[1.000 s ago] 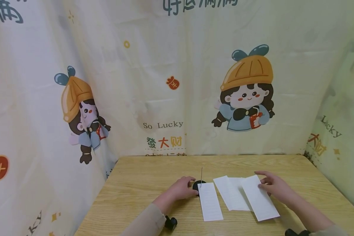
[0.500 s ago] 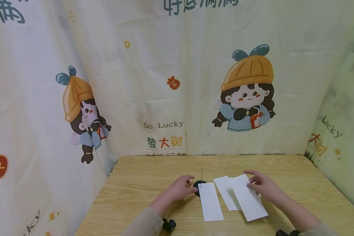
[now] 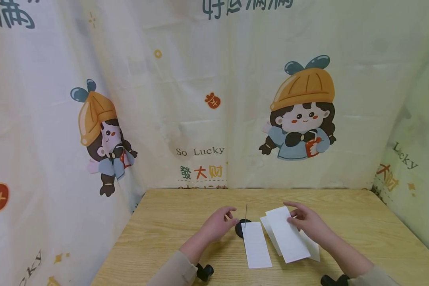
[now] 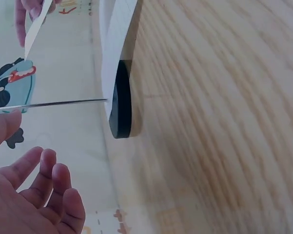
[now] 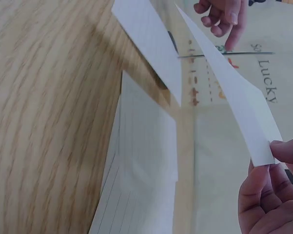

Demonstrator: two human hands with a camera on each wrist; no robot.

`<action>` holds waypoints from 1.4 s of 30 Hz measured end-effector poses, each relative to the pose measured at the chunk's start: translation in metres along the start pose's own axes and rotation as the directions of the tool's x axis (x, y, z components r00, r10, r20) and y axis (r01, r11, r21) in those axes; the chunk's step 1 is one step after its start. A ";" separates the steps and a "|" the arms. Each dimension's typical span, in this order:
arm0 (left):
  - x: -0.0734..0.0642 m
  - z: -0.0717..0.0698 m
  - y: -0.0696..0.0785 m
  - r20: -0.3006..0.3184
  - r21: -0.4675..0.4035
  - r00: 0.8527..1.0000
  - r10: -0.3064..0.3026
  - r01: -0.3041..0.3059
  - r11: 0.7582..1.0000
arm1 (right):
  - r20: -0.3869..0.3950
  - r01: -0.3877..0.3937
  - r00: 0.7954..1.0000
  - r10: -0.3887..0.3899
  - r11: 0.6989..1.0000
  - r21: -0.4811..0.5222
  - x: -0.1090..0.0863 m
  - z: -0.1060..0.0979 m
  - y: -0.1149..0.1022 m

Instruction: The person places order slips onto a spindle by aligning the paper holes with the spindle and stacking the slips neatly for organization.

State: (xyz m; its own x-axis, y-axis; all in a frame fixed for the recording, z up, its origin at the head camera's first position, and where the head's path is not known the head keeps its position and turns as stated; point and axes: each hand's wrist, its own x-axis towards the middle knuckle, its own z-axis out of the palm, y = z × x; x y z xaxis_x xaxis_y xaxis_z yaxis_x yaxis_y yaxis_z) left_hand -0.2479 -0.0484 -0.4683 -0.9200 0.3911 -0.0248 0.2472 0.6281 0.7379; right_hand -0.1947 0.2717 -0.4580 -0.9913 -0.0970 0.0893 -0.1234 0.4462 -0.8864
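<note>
A bill spike with a black round base (image 4: pixel 122 105) and a thin upright metal rod (image 3: pixel 246 212) stands on the table. One white lined paper slip (image 3: pixel 257 246) is on the spike, lying over part of the base. My left hand (image 3: pixel 219 223) hovers just left of the rod, fingers loosely bent and holding nothing. My right hand (image 3: pixel 310 223) pinches another white slip (image 3: pixel 287 237) by its upper right edge, between thumb and fingers. That slip is raised and tilted, slightly bent in the right wrist view. Under it, overlapping lined slips (image 5: pixel 146 131) lie on the table, partly hidden.
The wooden table (image 3: pixel 171 222) reaches back to a cream printed curtain (image 3: pixel 186 99), which also hangs at both sides. Black wrist devices (image 3: pixel 205 273) are strapped on both forearms.
My right hand has carried its slip leftward, closer to the spike, uncovering loose slips on its right. My left hand has drawn slightly up and away from the base.
</note>
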 end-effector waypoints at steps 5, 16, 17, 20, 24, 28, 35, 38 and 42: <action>0.001 -0.002 0.009 -0.028 0.002 0.999 0.043 -0.043 0.999 | -0.004 0.002 1.000 -0.002 0.999 0.043 0.004 0.007 -0.010; 0.002 -0.008 0.027 -0.053 -0.054 0.995 0.087 -0.090 0.994 | -0.043 -0.022 0.999 0.025 0.996 0.081 0.015 0.025 -0.029; 0.002 -0.008 0.028 -0.056 -0.059 0.995 0.082 -0.085 0.995 | -0.048 -0.023 0.998 0.027 0.996 0.084 0.016 0.027 -0.031; 0.003 -0.008 0.030 -0.072 -0.085 0.995 0.070 -0.076 0.993 | -0.053 -0.029 0.998 0.035 0.994 0.103 0.018 0.031 -0.035; 0.005 -0.007 0.034 -0.101 -0.136 0.993 0.058 -0.072 0.988 | -0.060 -0.041 0.997 0.049 0.991 0.131 0.022 0.037 -0.038; 0.010 -0.005 0.038 -0.131 -0.181 0.990 0.059 -0.082 0.980 | -0.073 -0.033 0.996 0.044 0.988 0.153 0.026 0.044 -0.040; 0.017 0.002 0.046 -0.164 -0.231 0.986 0.035 -0.073 0.970 | -0.088 -0.052 0.994 0.070 0.981 0.187 0.032 0.053 -0.040; 0.018 0.006 0.048 -0.163 -0.242 0.987 0.011 -0.051 0.969 | -0.084 -0.061 0.993 0.080 0.977 0.203 0.033 0.056 -0.039; 0.019 0.009 0.049 -0.160 -0.251 0.987 -0.014 -0.027 0.968 | -0.081 -0.062 0.993 0.081 0.975 0.215 0.034 0.059 -0.038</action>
State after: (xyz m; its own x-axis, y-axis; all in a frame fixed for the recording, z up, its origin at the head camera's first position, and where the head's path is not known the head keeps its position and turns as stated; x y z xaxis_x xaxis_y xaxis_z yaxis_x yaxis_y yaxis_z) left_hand -0.2509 -0.0038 -0.4385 -0.9601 0.2697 0.0735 0.1881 0.4285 0.8837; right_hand -0.2207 0.1986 -0.4478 -0.9985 0.0117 0.0532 -0.0486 0.2502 -0.9670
